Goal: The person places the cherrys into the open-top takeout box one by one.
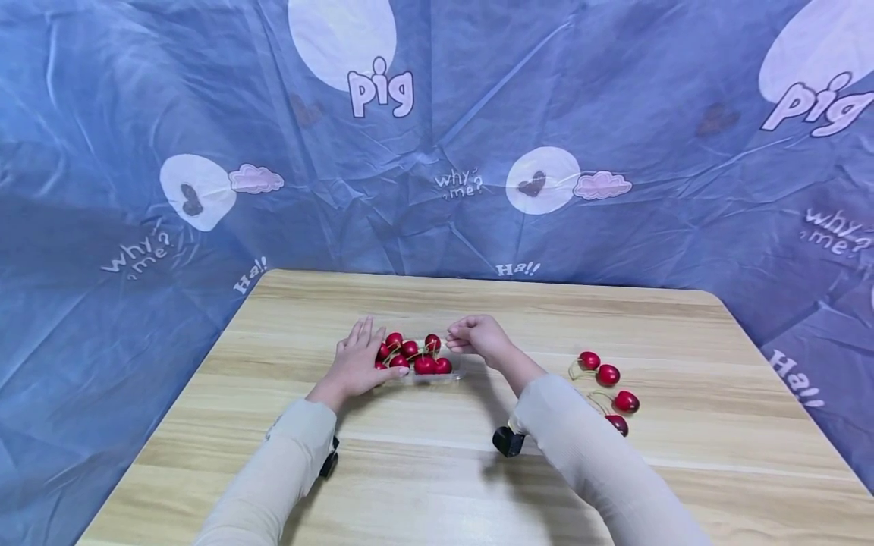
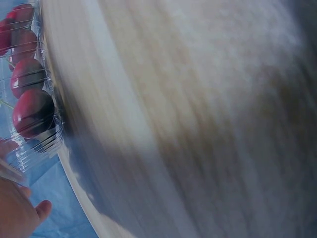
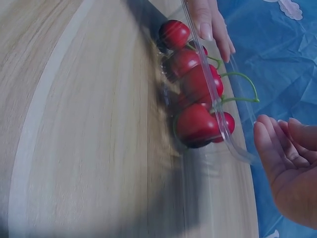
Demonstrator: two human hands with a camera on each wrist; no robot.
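A clear plastic box (image 1: 438, 378) with several red cherries (image 1: 425, 365) in it stands on the wooden table. My left hand (image 1: 353, 361) lies over its left end, fingers straight and spread, thumb along the near rim. Beside the right end is my right hand (image 1: 480, 337), its fingers loosely bent with nothing between them. From the right wrist, a green stem (image 3: 245, 78) arches out over the rim, close to the right hand (image 3: 292, 171) but apart from it. In the left wrist view, dark red cherries (image 2: 33, 113) show through the box wall (image 2: 54, 141).
Several more cherries (image 1: 608, 374) with green stems lie on the table (image 1: 410, 485) to the right, near my right sleeve (image 1: 580, 447). Behind the table's far edge hangs a blue printed cloth (image 1: 437, 227). Black wrist cameras (image 1: 508, 440) sit under both forearms.
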